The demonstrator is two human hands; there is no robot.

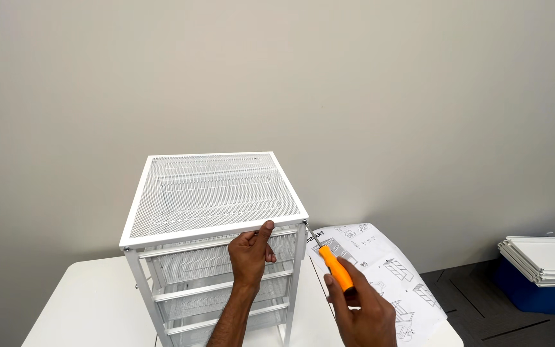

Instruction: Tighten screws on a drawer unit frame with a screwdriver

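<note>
A white metal drawer unit (pixel 213 212) with a mesh top and mesh drawers stands upright on a white counter (pixel 91 302), close to a plain pale wall (pixel 354 96). The left hand (pixel 250 254) grips the front edge of the unit's top frame, thumb pressed up against the rim and fingers curled beneath it, so it is closed around that rail. The right hand (pixel 364 308) is wrapped around an orange-handled screwdriver (pixel 332 263), whose thin shaft slants up and to the left, its tip meeting the front right corner of the top frame. Just behind the screwdriver, an unfolded sheet of assembly instructions (pixel 387 270) with line drawings lies on the counter's right end. Well apart, on the dark floor at the right, a stack of white panels (pixel 544 254) rests on a blue bin (pixel 534 292).
</note>
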